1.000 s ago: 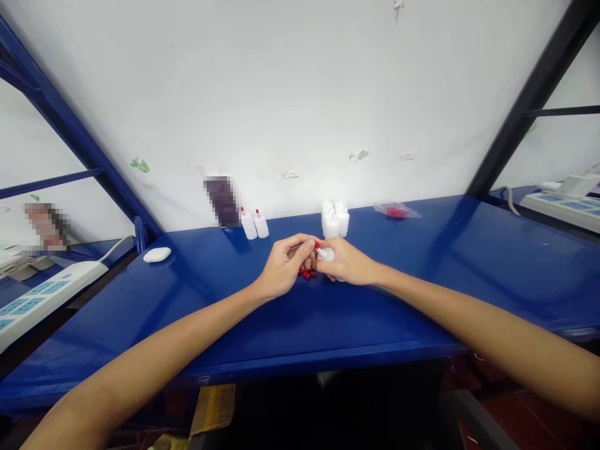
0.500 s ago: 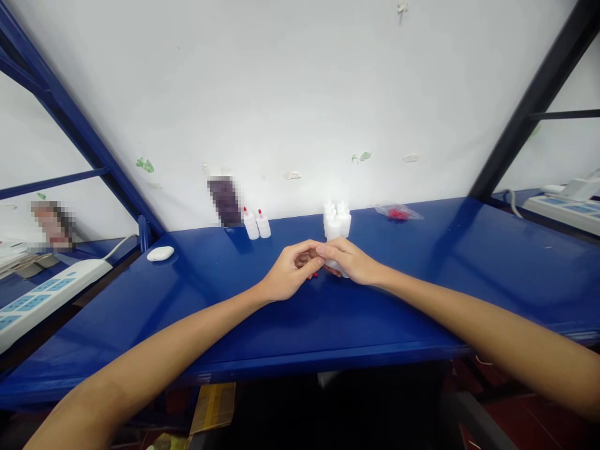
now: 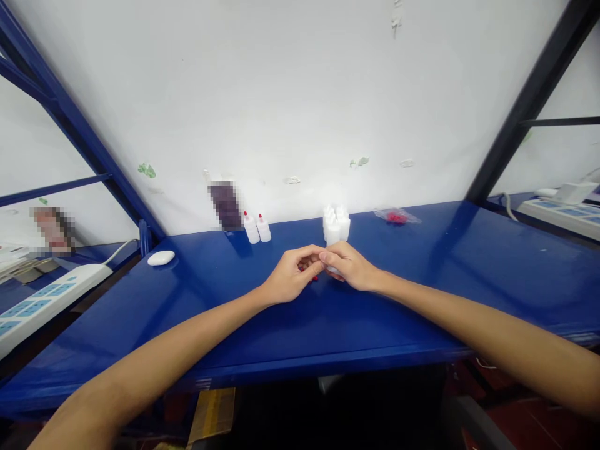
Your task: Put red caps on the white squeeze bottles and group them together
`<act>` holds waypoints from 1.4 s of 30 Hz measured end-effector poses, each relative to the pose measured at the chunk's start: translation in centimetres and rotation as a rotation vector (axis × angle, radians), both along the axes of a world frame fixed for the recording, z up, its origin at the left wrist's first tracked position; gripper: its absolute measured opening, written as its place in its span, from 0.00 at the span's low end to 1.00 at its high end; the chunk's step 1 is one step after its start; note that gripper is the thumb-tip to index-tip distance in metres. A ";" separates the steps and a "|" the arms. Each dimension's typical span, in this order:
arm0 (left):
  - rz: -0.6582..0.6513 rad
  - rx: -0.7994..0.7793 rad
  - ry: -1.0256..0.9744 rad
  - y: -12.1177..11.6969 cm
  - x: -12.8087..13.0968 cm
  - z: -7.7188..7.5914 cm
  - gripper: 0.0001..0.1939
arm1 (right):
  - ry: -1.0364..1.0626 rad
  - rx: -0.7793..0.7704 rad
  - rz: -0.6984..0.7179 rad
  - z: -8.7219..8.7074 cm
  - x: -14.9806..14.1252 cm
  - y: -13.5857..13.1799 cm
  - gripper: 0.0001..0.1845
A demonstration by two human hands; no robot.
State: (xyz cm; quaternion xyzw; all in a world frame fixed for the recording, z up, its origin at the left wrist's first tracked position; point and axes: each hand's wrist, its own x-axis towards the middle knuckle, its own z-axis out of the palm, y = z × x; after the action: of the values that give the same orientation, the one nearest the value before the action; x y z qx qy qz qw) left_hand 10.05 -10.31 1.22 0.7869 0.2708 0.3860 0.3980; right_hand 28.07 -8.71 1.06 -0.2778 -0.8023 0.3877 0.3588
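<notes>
My left hand (image 3: 291, 275) and my right hand (image 3: 352, 266) meet over the middle of the blue table, fingertips touching. Closed round a small white squeeze bottle (image 3: 334, 270), my right hand hides most of it. The left fingers are pinched at the bottle's tip end; what they grip is hidden. Small red caps (image 3: 315, 279) show on the table below and behind the left fingers. Just beyond my hands stands a cluster of white bottles (image 3: 333, 234) without red caps. Two white bottles with red tips (image 3: 257, 230) stand upright farther back on the left.
A clear plastic bag (image 3: 407, 217) with red caps lies by the wall, right of the cluster. On the left are a white rounded case (image 3: 160, 257) and a power strip (image 3: 51, 300). Blurred dark object (image 3: 226, 206) leans on the wall. Blue frame posts (image 3: 100, 147) rise at the left.
The view has tilted slightly, so the scene sits a little lower. My hands remain together round the bottle, and less of the bottle shows below the right fingers.
</notes>
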 end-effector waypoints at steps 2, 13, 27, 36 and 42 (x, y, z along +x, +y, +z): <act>-0.005 -0.001 -0.011 0.1 0.1 0.0 0.16 | 0.024 -0.044 0.004 0.0 0.0 0.0 0.31; 0.696 0.535 0.296 10.1 -9.7 8.3 0.14 | -0.071 -0.175 -0.090 1.7 -0.8 -1.4 0.17; 0.815 0.466 0.601 13.3 -12.1 5.3 0.18 | -0.050 -0.159 -0.112 1.0 -0.5 -0.9 0.16; 0.877 0.687 0.298 9.2 -10.3 5.6 0.13 | 0.034 -0.075 0.055 0.4 -0.2 -1.0 0.25; 0.425 0.564 0.543 5.1 -6.7 2.8 0.13 | 0.014 0.061 0.174 0.3 -0.5 -1.5 0.19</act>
State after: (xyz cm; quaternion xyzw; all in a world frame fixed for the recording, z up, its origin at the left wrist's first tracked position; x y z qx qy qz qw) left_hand 3.33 -5.21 3.98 0.8644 0.4053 0.2974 -0.0060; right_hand 27.55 -10.24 1.39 -0.1933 -0.8324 0.3947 0.3377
